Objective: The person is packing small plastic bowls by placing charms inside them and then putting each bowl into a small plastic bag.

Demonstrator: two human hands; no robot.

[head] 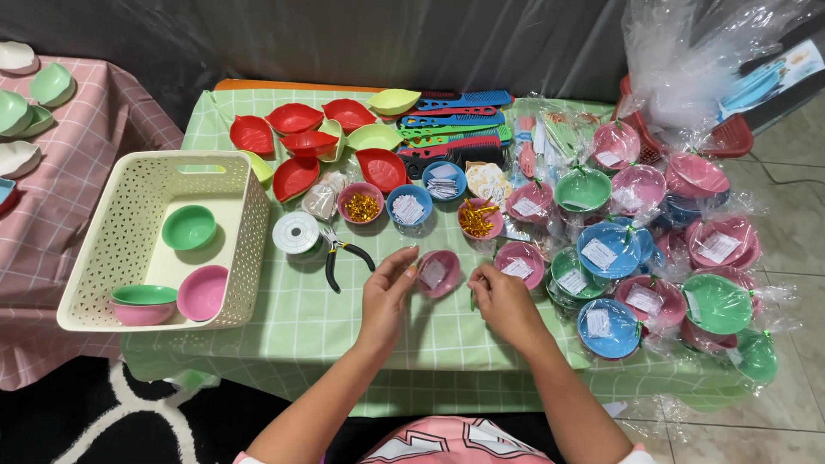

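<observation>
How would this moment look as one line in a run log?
left hand: touching pink bowl | right hand: beside bowl, holding green stick | pliers: lying left of hands

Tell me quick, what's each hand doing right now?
Left hand: open, fingertips touching the wrapped pink bowl.
Right hand: fingers curled, pinching a thin green twist tie beside that bowl.

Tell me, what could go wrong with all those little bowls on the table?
The wrapped bowls are piled close to the table's right edge, so a bump might send some sliding off. The small bowls of gold bits sit just beyond the left hand, and a reaching sleeve or arm could tip them. The pink bowl between both hands looks tilted, so the paper slip inside may fall out; the right hand is beside it.
</observation>
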